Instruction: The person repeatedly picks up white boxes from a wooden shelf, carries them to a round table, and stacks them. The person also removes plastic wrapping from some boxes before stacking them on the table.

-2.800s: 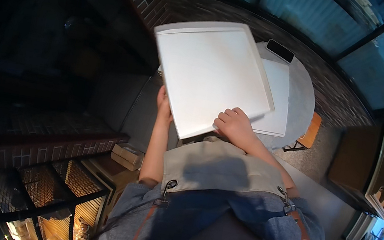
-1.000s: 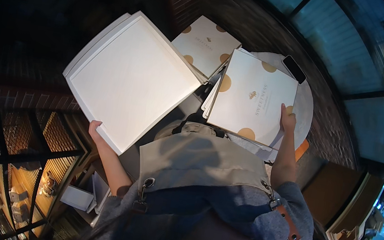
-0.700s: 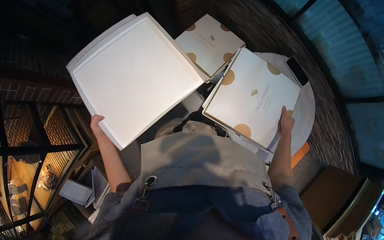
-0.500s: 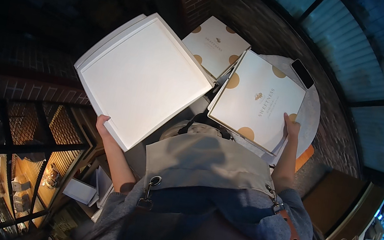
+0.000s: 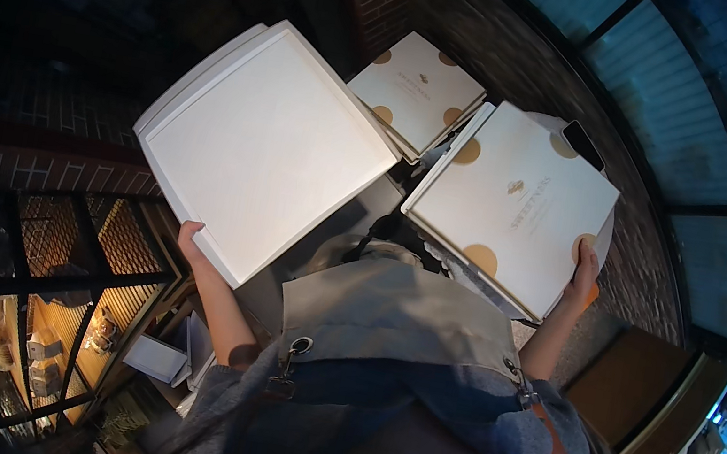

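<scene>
A plain white shallow box with a raised rim faces up at the left, and more white layers show behind its far-left edge. My left hand grips its near corner, the thumb lying over the rim. At the right is a flat white box with gold dots and a printed emblem, tilted a little. My right hand clasps its right near corner, thumb on top and the other fingers hidden beneath. Behind and between these two, a similar gold-dotted box lies with no hand on it.
A dark phone lies near the edge of the round pale table, by the brick wall. Lit shelves with wrapped goods stand at the lower left, white cartons beside them. A brown cabinet is at the right.
My right hand has moved right with the gold-dotted box, which looks larger and covers more of the table and part of the phone. The plain white box has barely shifted.
</scene>
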Available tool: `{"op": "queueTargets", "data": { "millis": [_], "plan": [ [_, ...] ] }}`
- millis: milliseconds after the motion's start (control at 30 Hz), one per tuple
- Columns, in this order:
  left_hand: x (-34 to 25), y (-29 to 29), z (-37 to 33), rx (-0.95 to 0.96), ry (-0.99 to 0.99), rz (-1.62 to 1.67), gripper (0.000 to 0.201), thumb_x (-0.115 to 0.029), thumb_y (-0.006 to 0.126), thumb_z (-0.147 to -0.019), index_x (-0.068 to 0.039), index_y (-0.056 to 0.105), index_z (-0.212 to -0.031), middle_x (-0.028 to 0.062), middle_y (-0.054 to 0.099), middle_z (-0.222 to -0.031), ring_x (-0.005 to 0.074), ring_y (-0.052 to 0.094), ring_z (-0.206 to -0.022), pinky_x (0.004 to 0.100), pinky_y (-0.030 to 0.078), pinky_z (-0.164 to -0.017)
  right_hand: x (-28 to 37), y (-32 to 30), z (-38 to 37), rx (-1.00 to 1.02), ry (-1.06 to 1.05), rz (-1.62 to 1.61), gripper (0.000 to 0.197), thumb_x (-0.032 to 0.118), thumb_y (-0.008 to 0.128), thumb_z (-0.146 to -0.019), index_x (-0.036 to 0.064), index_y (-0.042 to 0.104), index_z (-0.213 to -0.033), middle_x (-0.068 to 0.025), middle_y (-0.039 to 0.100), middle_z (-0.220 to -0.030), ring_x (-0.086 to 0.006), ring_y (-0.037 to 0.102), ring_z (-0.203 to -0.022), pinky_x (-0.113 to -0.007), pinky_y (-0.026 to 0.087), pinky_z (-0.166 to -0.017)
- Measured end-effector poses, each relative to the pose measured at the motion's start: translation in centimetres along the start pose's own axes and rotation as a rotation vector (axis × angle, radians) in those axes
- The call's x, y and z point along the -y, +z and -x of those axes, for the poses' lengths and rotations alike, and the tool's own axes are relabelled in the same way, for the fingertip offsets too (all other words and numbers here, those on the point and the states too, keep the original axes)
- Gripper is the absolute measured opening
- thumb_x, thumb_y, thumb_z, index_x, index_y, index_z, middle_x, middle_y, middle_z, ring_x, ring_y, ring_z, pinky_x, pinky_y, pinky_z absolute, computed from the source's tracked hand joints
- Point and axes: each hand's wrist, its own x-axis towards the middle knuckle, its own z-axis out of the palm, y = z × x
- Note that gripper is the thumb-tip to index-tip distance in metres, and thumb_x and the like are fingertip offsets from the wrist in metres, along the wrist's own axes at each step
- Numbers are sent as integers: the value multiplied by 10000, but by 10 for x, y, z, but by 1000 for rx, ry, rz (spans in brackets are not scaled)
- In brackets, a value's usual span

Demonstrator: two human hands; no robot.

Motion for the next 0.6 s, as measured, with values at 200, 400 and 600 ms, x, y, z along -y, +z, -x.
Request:
{"op": "queueTargets", "data": {
  "millis": [200,400,600],
  "plan": [
    [-7,10,3,-104,58,64,644,-239,502,-627,39,464,-1206,212,553,-1063,381,563,-957,434,509,-785,-34,99,-35,383,373,-326,254,222,590,-894,51,574,-1082,-76,646,-982,-191,646,-817,-291,547,-626],
    [0,13,9,-70,93,154,705,-300,494,-655,1,412,-1287,195,509,-1168,360,506,-1073,431,470,-853,-104,343,-38,369,788,-803,196,74,650,-834,39,590,-1017,-122,644,-1015,-277,629,-957,-406,536,-859],
    [-1,6,19,-109,122,99,675,-301,487,-694,11,415,-1288,193,508,-1196,335,511,-1085,416,455,-884,-197,486,-68,48,773,-1001,215,48,620,-846,5,567,-1050,-152,634,-1052,-320,618,-986,-422,531,-879]
  ]
}}
